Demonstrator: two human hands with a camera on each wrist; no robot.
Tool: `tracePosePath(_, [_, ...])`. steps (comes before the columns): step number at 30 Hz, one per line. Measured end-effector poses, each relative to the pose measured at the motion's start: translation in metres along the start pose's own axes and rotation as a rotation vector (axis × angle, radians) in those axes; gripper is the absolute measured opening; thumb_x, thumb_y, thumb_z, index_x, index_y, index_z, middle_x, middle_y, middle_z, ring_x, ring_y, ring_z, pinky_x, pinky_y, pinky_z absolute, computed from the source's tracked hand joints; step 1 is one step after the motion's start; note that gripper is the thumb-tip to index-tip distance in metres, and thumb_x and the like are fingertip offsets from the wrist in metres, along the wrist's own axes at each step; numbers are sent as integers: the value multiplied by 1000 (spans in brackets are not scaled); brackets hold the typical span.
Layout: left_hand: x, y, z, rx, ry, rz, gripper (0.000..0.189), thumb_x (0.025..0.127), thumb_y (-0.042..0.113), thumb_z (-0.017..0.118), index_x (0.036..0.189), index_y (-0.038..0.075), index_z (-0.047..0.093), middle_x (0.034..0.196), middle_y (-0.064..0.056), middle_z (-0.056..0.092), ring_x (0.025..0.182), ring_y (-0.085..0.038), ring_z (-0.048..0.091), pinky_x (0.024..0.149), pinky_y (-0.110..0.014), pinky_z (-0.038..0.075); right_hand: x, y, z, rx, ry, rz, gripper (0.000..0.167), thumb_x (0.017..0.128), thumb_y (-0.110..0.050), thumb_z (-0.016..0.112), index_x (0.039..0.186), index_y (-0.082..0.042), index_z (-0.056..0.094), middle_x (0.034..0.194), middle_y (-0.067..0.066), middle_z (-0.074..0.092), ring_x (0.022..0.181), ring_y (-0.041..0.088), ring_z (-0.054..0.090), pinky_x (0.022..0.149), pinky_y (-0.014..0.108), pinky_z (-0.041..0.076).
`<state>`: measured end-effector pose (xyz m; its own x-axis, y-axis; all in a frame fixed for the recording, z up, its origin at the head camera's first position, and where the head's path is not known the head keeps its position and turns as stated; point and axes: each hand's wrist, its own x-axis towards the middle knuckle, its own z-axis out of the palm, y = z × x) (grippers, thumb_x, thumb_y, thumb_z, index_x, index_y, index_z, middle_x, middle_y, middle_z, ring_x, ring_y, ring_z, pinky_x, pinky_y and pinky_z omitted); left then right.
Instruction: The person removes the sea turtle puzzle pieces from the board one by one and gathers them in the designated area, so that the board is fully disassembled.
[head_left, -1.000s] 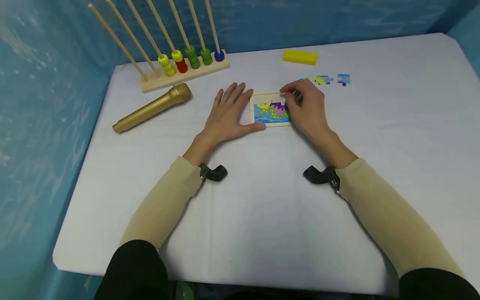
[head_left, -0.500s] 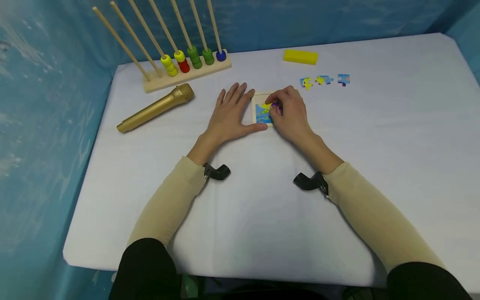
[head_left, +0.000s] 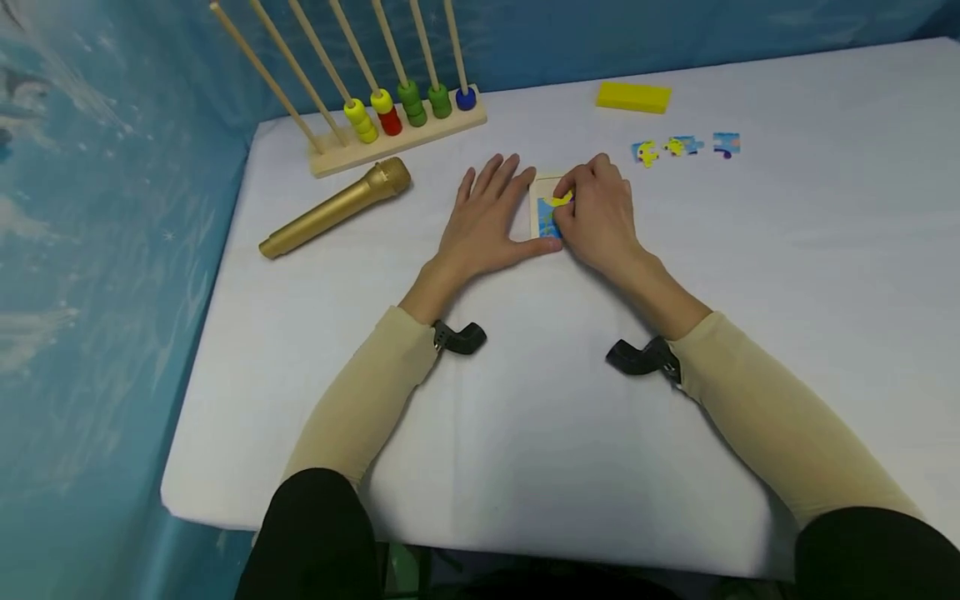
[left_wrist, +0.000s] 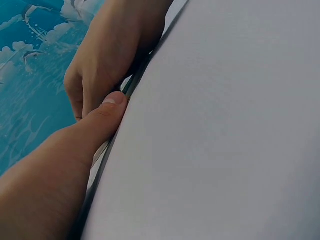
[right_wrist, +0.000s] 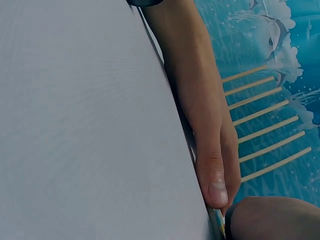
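A small jigsaw puzzle (head_left: 545, 218) with a blue background and green and yellow shapes lies in a pale wooden tray (head_left: 534, 208). My left hand (head_left: 483, 223) rests spread at the tray's left side, index fingertip by the upper corner and thumb along the near edge. My right hand (head_left: 602, 217) is over the right part of the puzzle and hides it. Its thumb and index finger pinch a puzzle piece (head_left: 562, 199), with yellow showing at the fingertips. In the right wrist view, the thumb of the right hand (right_wrist: 207, 145) points down at the puzzle's edge.
Three loose puzzle pieces (head_left: 684, 146) lie beyond the right hand, with a yellow block (head_left: 633, 97) behind them. A gold microphone (head_left: 337, 208) lies at the left. Behind it stands a wooden bead rack (head_left: 405, 137) with tall rods. A white cloth covers the table (head_left: 540, 433).
The right hand has moved left from the tray's right edge to over the puzzle's middle, uncovering one loose piece. The left hand stays at the tray. The head view has shifted slightly.
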<state>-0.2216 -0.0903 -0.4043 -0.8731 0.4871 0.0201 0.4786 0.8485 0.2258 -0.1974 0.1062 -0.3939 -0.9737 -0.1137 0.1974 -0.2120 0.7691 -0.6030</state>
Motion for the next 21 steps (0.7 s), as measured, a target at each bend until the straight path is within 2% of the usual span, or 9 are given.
tracePosePath(7, [-1, 6, -2, -13, -3, -1, 114, 82, 93, 53, 170, 27, 23, 178, 2, 11, 165, -17, -2, 133, -47, -6, -2, 6, -1, 65, 42, -39, 21, 90, 1, 53, 106, 4, 66, 108, 22, 52, 98, 37, 50, 93, 48, 39])
tracePosePath(11, [-1, 4, -6, -9, 0, 9, 115, 82, 93, 52, 170, 26, 23, 178, 1, 11, 165, -19, -1, 133, -49, -5, -2, 4, -3, 114, 65, -72, 19, 90, 3, 54, 106, 2, 65, 104, 20, 57, 96, 34, 51, 89, 42, 40])
tracePosePath(16, [-3, 2, -11, 12, 20, 2, 113, 82, 92, 53, 170, 27, 23, 178, 1, 13, 165, -19, 0, 133, -48, -4, 0, -2, -4, 164, 66, -82, 17, 92, -3, 57, 107, 0, 66, 101, 16, 59, 94, 31, 49, 84, 36, 37])
tracePosePath(21, [-2, 4, -3, -4, 8, 17, 110, 85, 89, 54, 170, 26, 23, 178, 0, 13, 166, -20, 0, 133, -49, -4, -6, 4, -4, 150, 66, -108, 20, 90, -5, 64, 110, -1, 68, 102, 16, 62, 93, 29, 52, 82, 34, 38])
